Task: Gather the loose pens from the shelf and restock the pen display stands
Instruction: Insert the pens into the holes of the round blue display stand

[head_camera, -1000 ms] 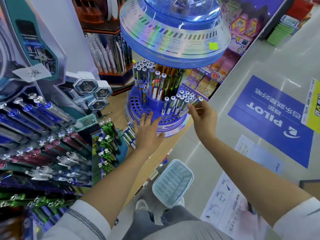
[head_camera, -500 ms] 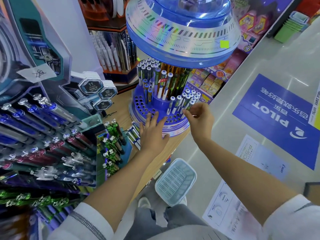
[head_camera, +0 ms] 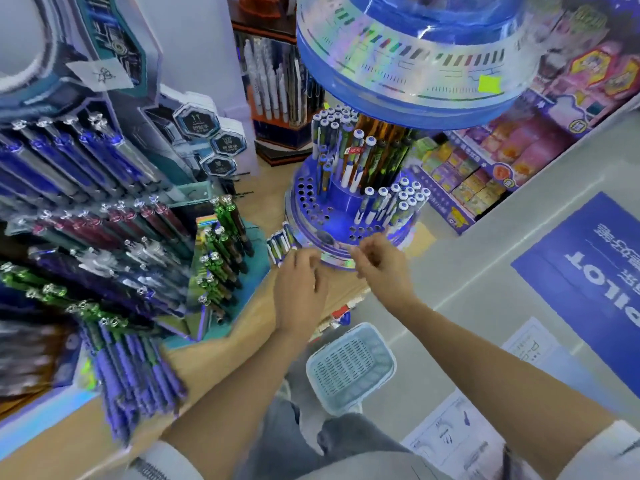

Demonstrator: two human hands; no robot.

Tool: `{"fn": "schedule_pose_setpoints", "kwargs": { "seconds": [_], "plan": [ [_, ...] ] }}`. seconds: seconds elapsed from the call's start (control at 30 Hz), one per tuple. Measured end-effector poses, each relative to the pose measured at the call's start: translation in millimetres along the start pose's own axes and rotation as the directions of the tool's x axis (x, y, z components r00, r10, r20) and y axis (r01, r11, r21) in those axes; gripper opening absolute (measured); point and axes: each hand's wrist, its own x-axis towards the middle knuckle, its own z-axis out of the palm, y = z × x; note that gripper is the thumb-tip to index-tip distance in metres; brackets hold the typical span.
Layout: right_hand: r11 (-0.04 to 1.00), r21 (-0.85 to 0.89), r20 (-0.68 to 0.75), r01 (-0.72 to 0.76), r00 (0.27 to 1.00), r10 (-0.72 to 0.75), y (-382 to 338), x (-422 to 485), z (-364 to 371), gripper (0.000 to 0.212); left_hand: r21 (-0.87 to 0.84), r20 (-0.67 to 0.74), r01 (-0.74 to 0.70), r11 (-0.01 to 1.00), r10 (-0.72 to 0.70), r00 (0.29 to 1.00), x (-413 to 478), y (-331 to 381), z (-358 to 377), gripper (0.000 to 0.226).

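Observation:
The round blue pen stand (head_camera: 313,211) sits on the wooden shelf (head_camera: 221,358), with many bare holes on its near and left side. White-capped pens (head_camera: 401,202) stand upright on its right side, and taller pens fill its centre. A small bunch of loose blue-and-white pens (head_camera: 278,243) lies on the shelf at the stand's left foot. My left hand (head_camera: 299,284) hovers just right of that bunch, fingers bent down, holding nothing I can see. Close to the stand's front rim is my right hand (head_camera: 379,259), its fingers loosely curled and holding nothing. The picture is blurred by motion.
A tiered rack of blue, maroon and green pens (head_camera: 104,220) fills the left. Green pens (head_camera: 225,237) stand in a teal holder beside the loose bunch. A pale blue basket (head_camera: 349,365) rests on the floor below. The stand's wide canopy (head_camera: 415,57) overhangs above.
Both hands have drawn back from the stand's holes toward its front rim. My left hand came off the stand's base and dropped toward the loose pens. The view tilted down.

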Motion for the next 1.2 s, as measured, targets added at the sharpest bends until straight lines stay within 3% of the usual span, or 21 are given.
{"fn": "schedule_pose_setpoints", "kwargs": {
  "seconds": [0.1,0.2,0.3,0.43,0.53,0.63,0.73,0.83,1.0,1.2],
  "plan": [
    [0.985,-0.157,0.261,0.075,0.965,-0.031,6.3,6.2,26.3,0.013,0.006,-0.021,0.274,0.962,-0.274,0.962,-24.5,-15.4,4.7,0.014],
    [0.942,-0.321,0.392,0.095,0.919,0.040,10.6,15.9,53.8,0.024,0.036,0.018,0.419,0.907,-0.420,0.907,-30.7,-22.1,9.1,0.014],
    [0.926,-0.367,0.426,0.090,0.901,0.081,10.0,18.5,76.5,0.030,-0.088,0.063,0.566,0.820,-0.562,0.825,-20.9,-22.2,11.2,0.017],
    [0.925,-0.374,0.419,0.067,0.902,0.105,11.1,20.5,84.0,0.028,-0.183,0.112,0.648,0.739,-0.639,0.761,-10.8,-24.9,11.4,0.015],
    [0.928,-0.366,0.473,0.067,0.872,0.124,13.8,23.3,81.7,0.020,-0.236,0.137,0.691,0.684,-0.680,0.720,-7.5,-22.1,7.1,0.020],
    [0.957,-0.285,0.509,0.053,0.854,0.104,14.9,23.8,81.0,0.017,-0.212,0.141,0.693,0.690,-0.680,0.720,-5.4,-21.4,6.4,0.020],
    [0.985,-0.094,0.529,-0.143,0.831,0.172,16.1,21.4,74.4,0.008,-0.203,0.159,0.676,0.709,-0.657,0.737,-4.3,-25.4,7.4,0.011],
    [0.960,-0.013,0.547,-0.278,0.802,0.240,25.0,20.7,68.8,0.007,-0.197,0.230,0.697,0.689,-0.659,0.716,-4.7,-29.8,6.8,0.025],
    [0.879,0.133,0.601,-0.457,0.742,0.295,25.2,14.5,59.6,0.019,-0.342,0.379,0.728,0.594,-0.622,0.685,-4.6,-26.9,4.0,0.024],
    [0.883,0.181,0.621,-0.433,0.747,0.239,24.0,5.4,43.2,0.018,-0.487,0.468,0.761,0.428,-0.608,0.641,-12.3,-16.2,0.3,0.023]
  ]
}}
